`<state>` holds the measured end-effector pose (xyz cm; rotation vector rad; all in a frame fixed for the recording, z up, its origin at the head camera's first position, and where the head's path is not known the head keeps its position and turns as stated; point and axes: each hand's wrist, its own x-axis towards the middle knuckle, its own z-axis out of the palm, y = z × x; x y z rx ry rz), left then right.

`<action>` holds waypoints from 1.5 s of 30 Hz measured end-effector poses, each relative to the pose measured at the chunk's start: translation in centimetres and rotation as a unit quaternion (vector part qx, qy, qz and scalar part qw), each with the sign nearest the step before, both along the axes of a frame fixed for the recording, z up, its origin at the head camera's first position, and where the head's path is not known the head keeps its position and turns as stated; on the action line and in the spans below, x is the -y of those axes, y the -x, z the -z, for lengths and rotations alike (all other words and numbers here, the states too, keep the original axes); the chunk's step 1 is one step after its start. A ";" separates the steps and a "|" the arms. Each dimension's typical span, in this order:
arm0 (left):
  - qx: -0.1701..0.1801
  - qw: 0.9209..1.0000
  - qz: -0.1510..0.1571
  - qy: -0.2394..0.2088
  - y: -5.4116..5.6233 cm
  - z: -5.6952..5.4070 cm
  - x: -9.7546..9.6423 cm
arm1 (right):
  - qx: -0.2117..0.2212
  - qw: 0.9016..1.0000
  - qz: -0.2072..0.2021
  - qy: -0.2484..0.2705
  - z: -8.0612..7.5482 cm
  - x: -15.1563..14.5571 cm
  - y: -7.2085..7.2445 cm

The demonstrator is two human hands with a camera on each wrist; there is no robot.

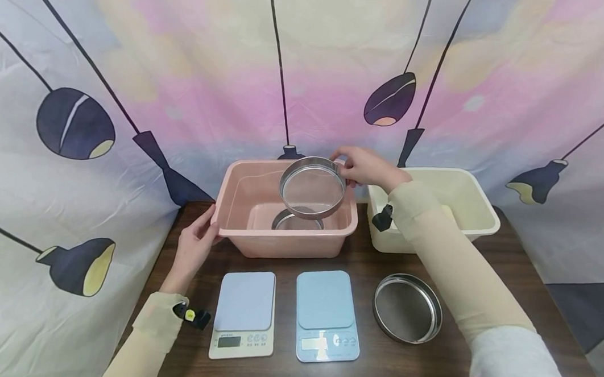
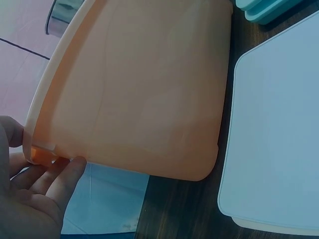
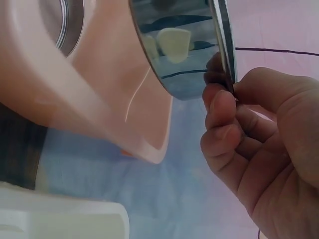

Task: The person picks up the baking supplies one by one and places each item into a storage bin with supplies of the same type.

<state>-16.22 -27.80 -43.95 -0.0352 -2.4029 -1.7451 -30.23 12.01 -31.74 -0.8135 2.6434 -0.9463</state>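
Note:
My right hand [image 1: 368, 167] pinches the rim of a round metal sieve [image 1: 314, 187], which hangs tilted over the pink basin [image 1: 285, 245]. In the right wrist view, thumb and curled fingers meet on the edge of the sieve's shiny side wall [image 3: 187, 50]. A second sieve [image 1: 307, 225] lies inside the basin, partly hidden by the raised one and the front wall. At the basin's left end, my left hand [image 1: 195, 250] holds the rim, thumb on top and fingers beneath, as the left wrist view also shows.
A third sieve [image 1: 407, 309] lies on the dark wooden table at right. In front of the basin are a white kitchen scale [image 1: 246, 302] and a light-blue one [image 1: 325, 301]. A cream basin [image 1: 472, 206] stands behind my right forearm. A printed cloth [image 1: 185, 63] hangs behind.

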 end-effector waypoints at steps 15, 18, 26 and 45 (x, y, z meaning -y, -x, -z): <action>0.008 1.000 -0.007 -0.001 0.0 0.2 0.2 | 0.032 0.999 -0.003 -0.010 1.1 2.8 1.7; 0.009 1.000 -0.007 0.001 -0.1 0.3 0.3 | 0.043 0.999 0.002 -0.014 1.6 3.2 2.0; 0.007 1.000 -0.009 0.005 -0.2 0.1 0.3 | 0.053 0.998 -0.012 -0.032 2.5 3.9 2.7; 0.008 1.000 -0.012 0.008 -0.2 -0.2 0.1 | 0.047 0.994 -0.019 -0.095 4.0 5.4 3.3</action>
